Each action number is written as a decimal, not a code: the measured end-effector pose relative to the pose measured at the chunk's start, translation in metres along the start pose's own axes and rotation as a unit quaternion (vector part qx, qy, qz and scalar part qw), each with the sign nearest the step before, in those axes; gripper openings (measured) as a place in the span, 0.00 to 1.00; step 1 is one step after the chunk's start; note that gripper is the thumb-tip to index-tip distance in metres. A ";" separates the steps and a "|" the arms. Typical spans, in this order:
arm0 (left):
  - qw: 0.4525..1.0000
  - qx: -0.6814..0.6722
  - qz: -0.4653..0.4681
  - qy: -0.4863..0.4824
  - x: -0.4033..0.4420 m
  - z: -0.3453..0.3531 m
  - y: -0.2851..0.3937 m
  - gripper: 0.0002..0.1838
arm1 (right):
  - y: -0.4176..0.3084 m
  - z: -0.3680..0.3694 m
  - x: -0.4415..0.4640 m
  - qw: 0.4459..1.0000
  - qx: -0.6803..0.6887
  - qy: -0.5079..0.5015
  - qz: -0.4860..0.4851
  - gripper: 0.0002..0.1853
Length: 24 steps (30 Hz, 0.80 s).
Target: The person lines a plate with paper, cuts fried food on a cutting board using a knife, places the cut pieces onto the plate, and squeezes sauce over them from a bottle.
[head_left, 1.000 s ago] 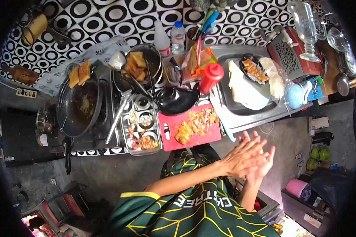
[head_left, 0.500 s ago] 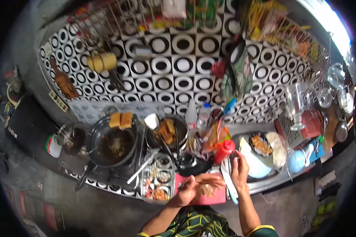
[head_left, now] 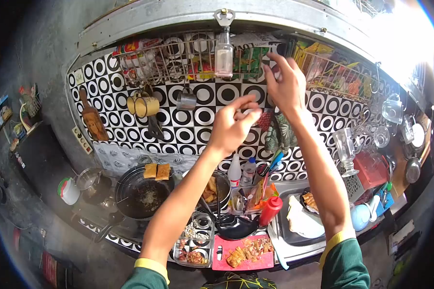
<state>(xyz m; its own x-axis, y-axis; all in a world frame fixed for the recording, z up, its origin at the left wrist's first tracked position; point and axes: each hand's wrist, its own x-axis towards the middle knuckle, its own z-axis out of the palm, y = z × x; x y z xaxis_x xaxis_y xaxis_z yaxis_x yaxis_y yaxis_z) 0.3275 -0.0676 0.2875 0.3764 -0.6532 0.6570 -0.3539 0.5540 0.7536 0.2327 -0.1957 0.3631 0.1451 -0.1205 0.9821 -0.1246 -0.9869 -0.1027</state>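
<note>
Both my hands are raised in front of the tiled wall, above the counter. My left hand (head_left: 235, 124) has bent fingers apart from the thumb, with nothing visible in it. Higher and to the right, my right hand (head_left: 287, 85) is also empty, its fingers curved and spread. Nearest to them is a small clear bottle (head_left: 223, 59) hanging from the shelf edge, left of my right hand. Below, a red cutting board (head_left: 222, 262) carries chopped food (head_left: 248, 251). A knife (head_left: 276, 245) lies along the board's right side, beside a red squeeze bottle (head_left: 271, 211).
A wok (head_left: 123, 204) with dark oil stands left, fried pieces (head_left: 156, 171) on its rim. My left arm partly covers another pan (head_left: 225, 185). A divided clear container (head_left: 181, 255) sits beside the board. Wire baskets (head_left: 161, 60) and hanging mugs (head_left: 147, 105) line the wall.
Both hands have risen from over the cutting board to the wall's height, uncovering the chopped food. The view has tilted upward, bringing the shelf edge and hanging bottle into sight.
</note>
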 end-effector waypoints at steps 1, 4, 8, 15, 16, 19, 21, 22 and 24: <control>0.999 -0.042 -0.002 -0.007 0.011 0.003 -0.004 0.25 | 0.006 0.007 0.007 0.999 -0.027 0.000 -0.030 0.15; 0.993 -0.084 -0.047 0.071 0.048 0.004 0.001 0.26 | 0.013 0.015 0.028 0.989 -0.113 -0.011 -0.091 0.19; 0.972 -0.183 -0.058 0.133 0.096 -0.001 0.007 0.26 | 0.017 0.020 0.053 0.978 -0.156 -0.088 -0.111 0.12; 0.958 -0.228 -0.043 0.171 0.116 -0.007 0.004 0.18 | 0.025 0.019 0.059 0.978 -0.114 -0.042 -0.170 0.06; 0.956 -0.234 -0.034 0.172 0.116 -0.008 0.003 0.17 | 0.025 0.019 0.059 0.979 -0.104 -0.046 -0.167 0.06; 0.944 -0.302 -0.015 0.132 0.118 -0.019 -0.007 0.15 | 0.031 0.019 0.058 0.984 -0.058 -0.074 -0.152 0.08; 0.931 -0.320 -0.044 0.171 0.117 -0.017 -0.006 0.14 | 0.031 0.015 0.059 0.985 -0.014 -0.105 -0.140 0.08; 0.932 -0.307 -0.048 0.186 0.117 -0.014 -0.004 0.15 | 0.029 0.011 0.059 0.984 0.007 -0.119 -0.134 0.08; 0.916 -0.372 -0.032 0.147 0.117 -0.019 -0.009 0.12 | 0.024 0.004 0.058 0.986 0.030 -0.113 -0.116 0.06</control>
<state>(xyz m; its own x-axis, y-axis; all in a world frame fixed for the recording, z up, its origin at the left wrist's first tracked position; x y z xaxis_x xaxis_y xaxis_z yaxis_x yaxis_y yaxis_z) 0.3913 -0.1393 0.3583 0.6285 -0.5897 0.5072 0.3173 0.7897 0.5251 0.2418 -0.2263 0.4167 0.3795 0.0942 0.9204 -0.0056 -0.9946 0.1040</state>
